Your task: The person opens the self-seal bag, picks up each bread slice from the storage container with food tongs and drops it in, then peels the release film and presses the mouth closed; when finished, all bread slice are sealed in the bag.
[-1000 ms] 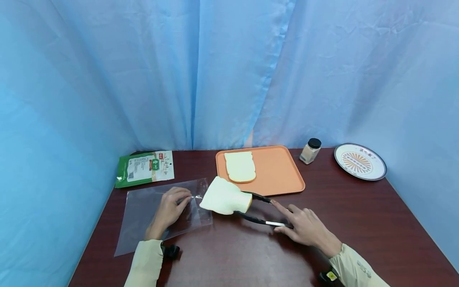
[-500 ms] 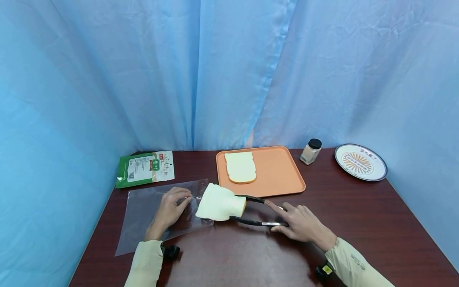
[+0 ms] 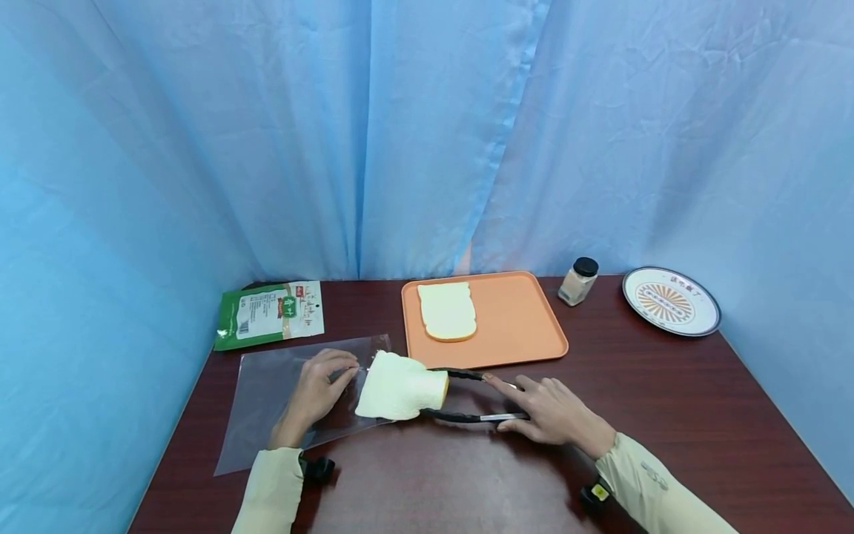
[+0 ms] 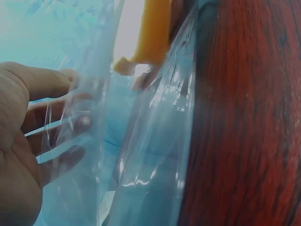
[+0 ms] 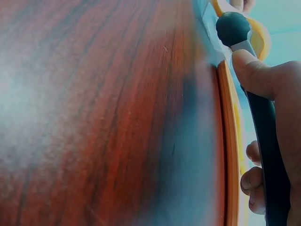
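My left hand [image 3: 315, 389] pinches the upper layer of a clear plastic bag [image 3: 263, 400], whose mouth faces right. In the left wrist view the bag [image 4: 155, 136] gapes, its two layers apart. My right hand [image 3: 557, 411] grips black tongs [image 3: 457, 417] with thumb and fingers on the two arms. Squeezed and folded between the tong tips is a bread slice [image 3: 396, 387], its leading edge at the bag's mouth; how far it reaches inside is hard to tell. The right wrist view shows the tongs [image 5: 265, 141] along my palm.
Another bread slice [image 3: 448, 311] lies on an orange tray [image 3: 523, 319] behind the tongs. A green and white packet [image 3: 270, 313] is at the back left. A black-lidded jar [image 3: 577, 283] and a white patterned plate [image 3: 700, 304] stand at the back right, before blue curtains [image 3: 427, 133].
My right hand has moved left and slightly toward me, carrying the bread slice in the tongs over to the bag's mouth. The left hand has stayed in place on the bag.
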`<move>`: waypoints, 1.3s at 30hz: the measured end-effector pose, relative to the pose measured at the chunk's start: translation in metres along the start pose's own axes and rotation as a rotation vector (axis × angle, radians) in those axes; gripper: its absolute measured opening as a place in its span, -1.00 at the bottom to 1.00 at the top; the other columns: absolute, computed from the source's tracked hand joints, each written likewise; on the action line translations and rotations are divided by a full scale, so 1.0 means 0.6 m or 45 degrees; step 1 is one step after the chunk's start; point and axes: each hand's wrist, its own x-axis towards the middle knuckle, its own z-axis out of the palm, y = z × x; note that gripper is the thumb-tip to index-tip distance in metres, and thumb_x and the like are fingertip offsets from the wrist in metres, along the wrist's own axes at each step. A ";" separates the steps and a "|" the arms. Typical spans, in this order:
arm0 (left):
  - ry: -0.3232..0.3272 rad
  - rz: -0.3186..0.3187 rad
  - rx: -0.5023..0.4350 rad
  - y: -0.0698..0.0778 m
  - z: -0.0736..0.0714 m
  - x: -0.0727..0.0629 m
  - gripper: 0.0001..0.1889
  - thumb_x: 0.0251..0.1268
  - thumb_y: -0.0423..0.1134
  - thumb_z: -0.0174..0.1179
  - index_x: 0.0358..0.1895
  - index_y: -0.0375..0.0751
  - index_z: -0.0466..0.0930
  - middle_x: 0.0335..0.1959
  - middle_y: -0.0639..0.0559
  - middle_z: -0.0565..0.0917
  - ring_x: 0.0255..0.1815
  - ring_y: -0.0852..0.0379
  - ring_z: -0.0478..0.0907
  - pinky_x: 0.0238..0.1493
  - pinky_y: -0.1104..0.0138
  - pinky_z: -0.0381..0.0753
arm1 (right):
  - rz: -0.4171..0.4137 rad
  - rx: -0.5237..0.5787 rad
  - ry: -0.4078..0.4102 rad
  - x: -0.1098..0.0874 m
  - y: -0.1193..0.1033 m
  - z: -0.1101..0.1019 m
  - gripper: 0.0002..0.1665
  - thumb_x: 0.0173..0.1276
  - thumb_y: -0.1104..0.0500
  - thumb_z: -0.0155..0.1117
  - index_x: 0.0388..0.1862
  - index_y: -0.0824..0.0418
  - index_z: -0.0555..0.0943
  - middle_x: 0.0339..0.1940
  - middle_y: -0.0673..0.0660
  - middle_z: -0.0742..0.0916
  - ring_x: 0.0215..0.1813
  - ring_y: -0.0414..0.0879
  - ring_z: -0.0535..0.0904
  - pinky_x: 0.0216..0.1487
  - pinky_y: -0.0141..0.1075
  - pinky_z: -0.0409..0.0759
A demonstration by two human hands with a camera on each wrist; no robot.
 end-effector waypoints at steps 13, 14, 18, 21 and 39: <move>-0.052 -0.020 -0.041 0.000 -0.003 -0.002 -0.89 0.16 -0.42 0.40 -0.24 -0.26 0.80 -0.17 -0.09 0.78 -0.09 -0.02 0.70 -0.10 0.07 0.73 | -0.122 0.016 0.053 0.026 0.009 0.016 -0.08 0.29 -0.41 0.24 0.55 -0.11 0.31 -0.39 -0.05 0.62 -0.67 -0.30 0.07 -0.58 -0.51 -0.02; -0.057 -0.022 -0.047 0.000 -0.003 -0.002 -0.89 0.16 -0.42 0.40 -0.24 -0.26 0.81 -0.17 -0.09 0.78 -0.09 -0.02 0.70 -0.09 0.07 0.73 | -0.128 0.023 0.059 0.028 0.009 0.017 -0.09 0.29 -0.41 0.24 0.54 -0.11 0.32 -0.39 -0.05 0.62 -0.67 -0.30 0.08 -0.57 -0.51 -0.02; -0.066 -0.011 -0.063 0.001 -0.004 0.000 -0.90 0.17 -0.43 0.39 -0.24 -0.26 0.81 -0.18 -0.09 0.78 -0.08 -0.03 0.70 -0.09 0.07 0.74 | -0.143 0.038 0.055 0.035 0.009 0.022 -0.09 0.28 -0.40 0.27 0.54 -0.10 0.33 -0.39 -0.06 0.59 -0.65 -0.31 0.07 -0.56 -0.51 0.00; -0.056 0.011 -0.072 0.002 -0.004 0.001 -0.90 0.16 -0.44 0.39 -0.25 -0.27 0.80 -0.19 -0.11 0.78 -0.09 -0.03 0.70 -0.11 0.08 0.75 | -0.148 0.039 0.037 0.041 0.007 0.025 -0.08 0.29 -0.39 0.27 0.54 -0.11 0.32 -0.38 -0.06 0.59 -0.64 -0.31 0.07 -0.55 -0.50 0.00; -0.029 0.095 -0.112 0.003 0.003 0.003 -0.91 0.14 -0.46 0.40 -0.29 -0.28 0.81 -0.22 -0.11 0.79 -0.12 -0.04 0.71 -0.14 0.12 0.74 | -0.218 0.071 0.061 0.075 -0.007 0.031 -0.10 0.30 -0.36 0.28 0.53 -0.03 0.35 -0.39 -0.06 0.57 -0.61 -0.33 0.10 -0.52 -0.52 -0.07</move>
